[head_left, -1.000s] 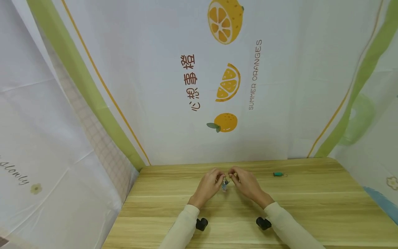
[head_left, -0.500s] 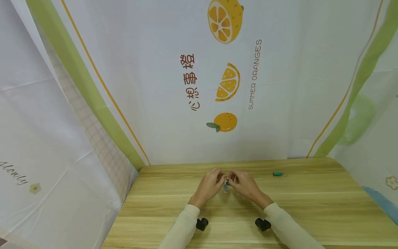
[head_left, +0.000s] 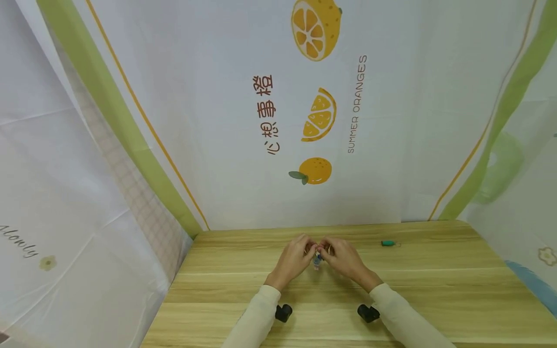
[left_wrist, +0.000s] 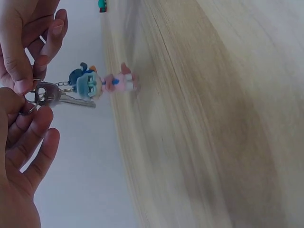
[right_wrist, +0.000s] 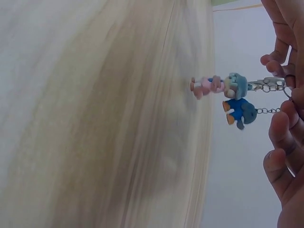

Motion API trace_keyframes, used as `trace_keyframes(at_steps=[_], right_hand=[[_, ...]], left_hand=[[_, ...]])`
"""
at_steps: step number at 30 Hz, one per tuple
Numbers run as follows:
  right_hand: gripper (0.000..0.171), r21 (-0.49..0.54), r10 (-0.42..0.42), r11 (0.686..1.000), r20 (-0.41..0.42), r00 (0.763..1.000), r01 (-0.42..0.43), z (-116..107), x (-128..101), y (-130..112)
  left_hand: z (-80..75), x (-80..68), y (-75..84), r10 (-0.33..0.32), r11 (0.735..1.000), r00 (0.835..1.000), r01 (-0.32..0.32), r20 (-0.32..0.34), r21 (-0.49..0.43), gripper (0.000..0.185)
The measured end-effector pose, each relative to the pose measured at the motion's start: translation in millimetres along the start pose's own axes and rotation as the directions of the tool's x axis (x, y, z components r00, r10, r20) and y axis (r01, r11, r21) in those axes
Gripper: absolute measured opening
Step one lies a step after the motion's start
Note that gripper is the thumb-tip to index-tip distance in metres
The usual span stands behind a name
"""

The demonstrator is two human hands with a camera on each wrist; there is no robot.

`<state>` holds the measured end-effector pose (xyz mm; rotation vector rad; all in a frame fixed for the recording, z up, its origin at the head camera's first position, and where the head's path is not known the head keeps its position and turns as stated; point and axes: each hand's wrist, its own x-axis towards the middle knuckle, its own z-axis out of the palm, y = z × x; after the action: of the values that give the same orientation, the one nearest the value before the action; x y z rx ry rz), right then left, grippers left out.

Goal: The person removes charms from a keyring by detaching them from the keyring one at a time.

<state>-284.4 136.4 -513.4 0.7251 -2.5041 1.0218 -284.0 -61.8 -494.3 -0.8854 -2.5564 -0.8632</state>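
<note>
The key ring (left_wrist: 32, 97) sits pinched between both my hands, held up over the middle of the wooden table (head_left: 435, 290). From it hang a silver key (left_wrist: 64, 98), a little figure in pink with a pale blue head (left_wrist: 107, 83), and a second, darker blue charm (right_wrist: 240, 112) on a short chain. The pink figure's feet come down close to the tabletop; I cannot tell whether they touch it.

My left hand (head_left: 292, 258) has thumb and forefinger curled onto the ring from the left side, and my right hand (head_left: 344, 257) pinches it from the right, the remaining fingers loosely bent just beside it. So the ring lies right at my fingertips, between the two grips, with everything else dangling below them toward the wood.

As I judge it, I am working the split ring itself, either prying its coil apart or sliding something along it. The next move calls for a fingernail held in the gap and a steady counter-hold from the other hand, since the charms swing and the ring is small and springy.

Farther off, to the right and toward the far edge of the table, a small green object (head_left: 388, 243) lies well apart from my hands. A printed cloth with oranges (head_left: 315, 29) hangs behind.
</note>
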Motion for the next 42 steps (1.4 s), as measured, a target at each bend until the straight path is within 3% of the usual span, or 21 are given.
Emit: trace_keyframes(at_steps=[14, 23, 34, 42], right_hand=[[0.011, 0.018, -0.009, 1.000, -0.041, 0.999, 0.010, 2.7, -0.6, 1.8], [0.011, 0.046, -0.046, 0.998, -0.062, 0.997, 0.049, 2.0, -3.8, 3.3], [0.006, 0.034, 0.041, 0.999, -0.004, 0.999, -0.041, 0.4, -3.6, 1.2], [0.008, 0.044, 0.034, 0.998, -0.008, 0.999, -0.033, 2.9, -0.6, 0.5]], left_hand=[[-0.8, -0.8, 0.0, 0.016, 1.000, 1.000, -0.016, -0.022, 0.021, 0.007], [-1.2, -3.3, -1.9, -0.012, 0.999, 0.999, 0.013, -0.033, 0.033, 0.006], [-1.8, -3.8, -2.5, 0.007, 1.000, 0.999, -0.006, -0.049, 0.025, 0.007], [-0.6, -2.6, -1.4, 0.011, 1.000, 0.999, -0.011, -0.033, 0.012, 0.007]])
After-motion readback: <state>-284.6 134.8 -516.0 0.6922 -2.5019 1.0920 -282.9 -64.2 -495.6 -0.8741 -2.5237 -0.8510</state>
